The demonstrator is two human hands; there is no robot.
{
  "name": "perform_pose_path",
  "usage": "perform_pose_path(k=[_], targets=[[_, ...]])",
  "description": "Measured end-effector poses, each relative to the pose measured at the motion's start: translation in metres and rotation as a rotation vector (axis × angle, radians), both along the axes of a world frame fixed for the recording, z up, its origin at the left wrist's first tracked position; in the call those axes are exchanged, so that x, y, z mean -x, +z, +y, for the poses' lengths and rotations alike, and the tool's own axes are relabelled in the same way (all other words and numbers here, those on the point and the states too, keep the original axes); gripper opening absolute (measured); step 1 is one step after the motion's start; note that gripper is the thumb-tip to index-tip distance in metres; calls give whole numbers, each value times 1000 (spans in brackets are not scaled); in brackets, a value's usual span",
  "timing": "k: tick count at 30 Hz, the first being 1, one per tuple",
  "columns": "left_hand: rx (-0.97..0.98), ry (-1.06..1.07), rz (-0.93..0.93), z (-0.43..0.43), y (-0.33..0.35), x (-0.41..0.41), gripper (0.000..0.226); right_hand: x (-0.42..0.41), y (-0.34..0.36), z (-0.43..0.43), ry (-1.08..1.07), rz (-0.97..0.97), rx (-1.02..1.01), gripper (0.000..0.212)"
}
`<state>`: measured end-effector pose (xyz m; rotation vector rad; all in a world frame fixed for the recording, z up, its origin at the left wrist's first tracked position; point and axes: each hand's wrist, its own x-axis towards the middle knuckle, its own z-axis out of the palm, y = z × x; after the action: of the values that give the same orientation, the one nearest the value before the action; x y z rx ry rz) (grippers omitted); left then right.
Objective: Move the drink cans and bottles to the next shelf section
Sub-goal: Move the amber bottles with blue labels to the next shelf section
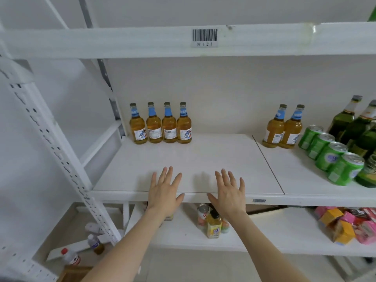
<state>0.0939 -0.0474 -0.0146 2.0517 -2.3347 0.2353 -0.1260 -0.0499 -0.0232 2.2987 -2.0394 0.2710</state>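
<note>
Amber bottles (160,127): four upright at back of left shelf section (203,159); amber pair (282,129) right of seam (266,161), green cans (329,153) just beside. Our left hand (163,192), right hand (228,193) over front edge, grip released, empty. Risk we judge: grabbing pair clips cans, glass topples.

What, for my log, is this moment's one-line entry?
left hand open | right hand open | left section: four amber bottles | right section: two amber bottles, green cans
</note>
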Motion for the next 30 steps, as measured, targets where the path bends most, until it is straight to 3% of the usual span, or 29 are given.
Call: perform_pose_path(k=[20, 30], targets=[[64, 43, 71, -154, 0, -64, 72, -69, 3, -163, -3, 0, 36, 78], [146, 92, 366, -238, -13, -79, 76, -82, -4, -254, -47, -90, 61, 79]])
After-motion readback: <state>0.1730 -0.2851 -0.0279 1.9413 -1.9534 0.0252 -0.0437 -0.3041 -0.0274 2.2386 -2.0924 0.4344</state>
